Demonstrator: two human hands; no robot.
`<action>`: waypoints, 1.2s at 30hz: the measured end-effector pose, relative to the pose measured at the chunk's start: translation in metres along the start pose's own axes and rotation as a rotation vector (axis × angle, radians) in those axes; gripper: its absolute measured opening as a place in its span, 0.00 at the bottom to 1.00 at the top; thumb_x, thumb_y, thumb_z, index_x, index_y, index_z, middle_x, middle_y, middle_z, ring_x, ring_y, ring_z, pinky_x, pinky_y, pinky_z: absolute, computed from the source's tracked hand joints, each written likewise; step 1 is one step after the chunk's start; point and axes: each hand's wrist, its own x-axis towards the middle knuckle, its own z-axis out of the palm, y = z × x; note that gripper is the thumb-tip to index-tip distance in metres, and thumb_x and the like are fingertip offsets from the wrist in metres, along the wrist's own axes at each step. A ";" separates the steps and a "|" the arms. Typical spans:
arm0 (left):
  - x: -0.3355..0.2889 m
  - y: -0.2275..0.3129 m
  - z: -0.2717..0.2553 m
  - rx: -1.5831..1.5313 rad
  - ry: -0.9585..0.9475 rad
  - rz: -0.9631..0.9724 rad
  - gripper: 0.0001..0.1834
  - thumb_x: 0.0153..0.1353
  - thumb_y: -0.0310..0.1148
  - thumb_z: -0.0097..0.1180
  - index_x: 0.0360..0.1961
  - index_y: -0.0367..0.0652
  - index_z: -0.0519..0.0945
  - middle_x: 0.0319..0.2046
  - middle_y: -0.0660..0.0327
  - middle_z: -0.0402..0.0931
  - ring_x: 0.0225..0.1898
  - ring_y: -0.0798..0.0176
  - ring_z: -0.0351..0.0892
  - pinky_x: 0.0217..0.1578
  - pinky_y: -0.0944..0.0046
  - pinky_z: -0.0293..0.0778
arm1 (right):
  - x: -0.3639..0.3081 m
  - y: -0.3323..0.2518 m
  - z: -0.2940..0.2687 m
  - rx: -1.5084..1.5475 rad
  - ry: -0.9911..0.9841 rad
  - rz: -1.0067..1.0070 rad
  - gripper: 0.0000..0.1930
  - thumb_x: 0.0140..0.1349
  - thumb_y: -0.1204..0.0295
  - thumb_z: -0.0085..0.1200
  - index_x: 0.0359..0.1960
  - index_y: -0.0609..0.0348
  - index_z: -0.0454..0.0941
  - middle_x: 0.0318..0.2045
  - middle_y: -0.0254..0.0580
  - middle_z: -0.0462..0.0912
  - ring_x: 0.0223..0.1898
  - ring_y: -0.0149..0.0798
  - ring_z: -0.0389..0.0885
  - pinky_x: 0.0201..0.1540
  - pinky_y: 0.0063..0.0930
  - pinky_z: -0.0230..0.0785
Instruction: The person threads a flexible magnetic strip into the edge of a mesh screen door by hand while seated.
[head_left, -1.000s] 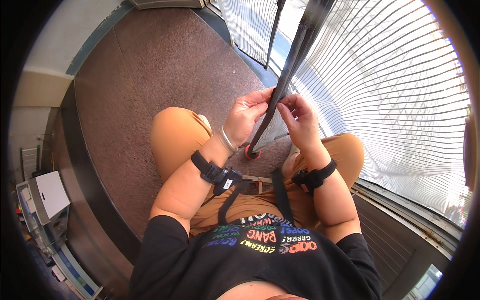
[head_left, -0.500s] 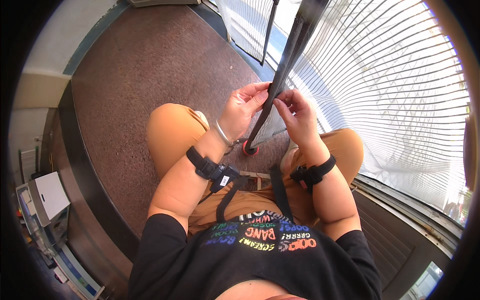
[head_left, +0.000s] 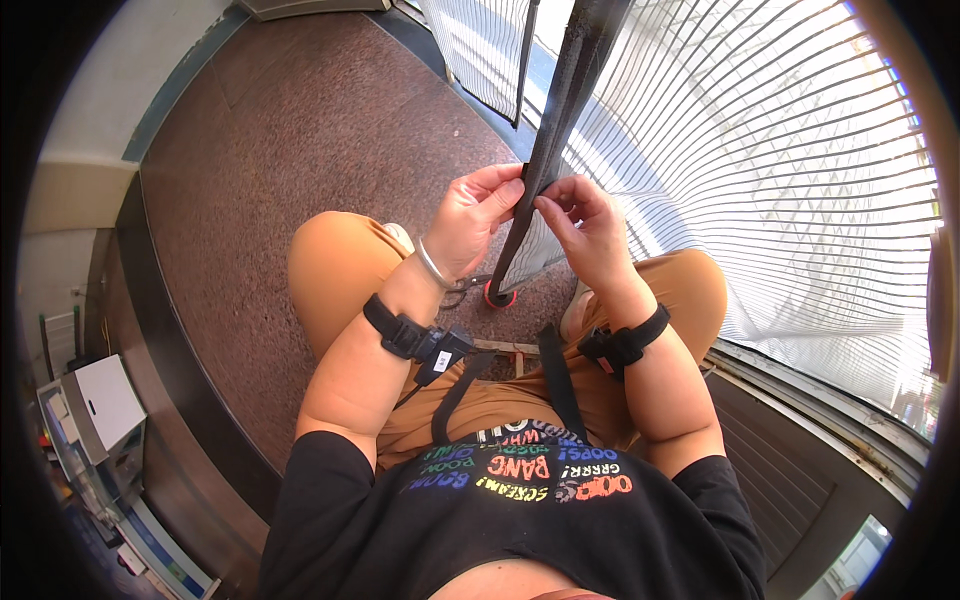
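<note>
A translucent striped door curtain (head_left: pixel 760 160) hangs on the right, with a dark band (head_left: pixel 562 110) down its near edge. My left hand (head_left: pixel 468 222), with a silver bangle on its wrist, pinches the band from the left between thumb and fingers. Close by on the other side, my right hand (head_left: pixel 592 232) has its thumb and index finger pressed together at the same band. A small dark piece shows beside the left fingertips; its kind is unclear. The band's lower end comes down by a round red-rimmed object (head_left: pixel 499 295) near the floor, partly covered.
A second striped curtain panel (head_left: pixel 482 55) with a dark edge hangs farther off. Speckled brown floor (head_left: pixel 300 130) spreads to the left. My bent knees (head_left: pixel 335 260) flank the band's lower end. A grey panel (head_left: pixel 770 480) stands low right, with a white box (head_left: pixel 105 400) far left.
Both hands and the curtain's dark band have shifted slightly left in the view. Each hand keeps its pinch at the band.
</note>
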 end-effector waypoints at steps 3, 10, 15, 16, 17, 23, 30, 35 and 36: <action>-0.001 0.001 0.003 0.007 0.008 0.008 0.13 0.65 0.27 0.49 0.49 0.34 0.75 0.40 0.58 0.79 0.40 0.69 0.78 0.45 0.69 0.74 | -0.001 0.000 0.001 -0.007 0.001 -0.004 0.06 0.53 0.77 0.61 0.26 0.60 0.75 0.16 0.31 0.75 0.16 0.22 0.69 0.20 0.17 0.60; -0.001 0.003 0.007 0.071 0.017 0.012 0.14 0.66 0.30 0.48 0.49 0.34 0.75 0.39 0.59 0.79 0.40 0.70 0.78 0.45 0.71 0.73 | -0.003 -0.003 0.000 0.004 0.009 0.075 0.10 0.52 0.75 0.62 0.21 0.61 0.72 0.14 0.32 0.73 0.16 0.22 0.68 0.19 0.18 0.60; 0.000 0.002 0.005 0.230 -0.056 0.129 0.13 0.66 0.31 0.48 0.49 0.36 0.73 0.43 0.55 0.78 0.45 0.64 0.78 0.50 0.65 0.72 | -0.003 -0.004 -0.001 -0.063 -0.022 0.140 0.12 0.51 0.72 0.64 0.19 0.62 0.71 0.13 0.36 0.73 0.15 0.27 0.70 0.20 0.22 0.62; 0.001 0.001 0.004 0.258 -0.065 0.145 0.13 0.66 0.31 0.48 0.49 0.36 0.73 0.43 0.55 0.78 0.45 0.64 0.78 0.50 0.65 0.72 | -0.004 -0.003 -0.001 -0.073 -0.046 0.155 0.13 0.51 0.71 0.64 0.19 0.62 0.71 0.12 0.37 0.73 0.15 0.28 0.71 0.20 0.23 0.63; 0.002 0.003 0.004 0.272 -0.057 0.142 0.13 0.66 0.30 0.48 0.48 0.36 0.73 0.43 0.55 0.78 0.45 0.64 0.78 0.50 0.65 0.72 | -0.004 -0.003 -0.001 -0.085 -0.066 0.147 0.13 0.52 0.71 0.63 0.19 0.61 0.71 0.12 0.33 0.71 0.15 0.25 0.67 0.19 0.21 0.60; 0.002 0.006 0.006 0.309 -0.034 0.186 0.13 0.66 0.29 0.47 0.49 0.36 0.72 0.43 0.54 0.78 0.45 0.63 0.79 0.49 0.64 0.73 | -0.007 -0.003 0.000 -0.110 -0.141 0.114 0.14 0.53 0.71 0.63 0.19 0.61 0.69 0.11 0.28 0.67 0.15 0.20 0.60 0.18 0.19 0.54; 0.000 0.009 0.008 0.281 -0.044 0.239 0.14 0.65 0.33 0.50 0.49 0.37 0.72 0.40 0.56 0.79 0.42 0.66 0.78 0.47 0.66 0.73 | -0.010 -0.002 0.000 -0.124 -0.179 0.054 0.14 0.53 0.70 0.62 0.19 0.61 0.69 0.11 0.34 0.68 0.14 0.25 0.65 0.19 0.23 0.59; 0.000 0.008 0.008 0.295 -0.013 0.231 0.12 0.65 0.35 0.51 0.46 0.42 0.73 0.38 0.55 0.79 0.40 0.63 0.80 0.45 0.63 0.75 | -0.010 -0.001 -0.001 -0.182 -0.213 0.090 0.14 0.50 0.64 0.63 0.19 0.59 0.72 0.14 0.40 0.74 0.18 0.44 0.76 0.23 0.33 0.66; 0.000 0.008 0.008 0.292 -0.006 0.229 0.12 0.65 0.35 0.51 0.46 0.42 0.74 0.38 0.55 0.79 0.39 0.63 0.80 0.44 0.63 0.75 | -0.010 -0.001 -0.002 -0.179 -0.219 0.095 0.14 0.50 0.64 0.62 0.19 0.59 0.72 0.14 0.41 0.74 0.18 0.44 0.76 0.23 0.33 0.66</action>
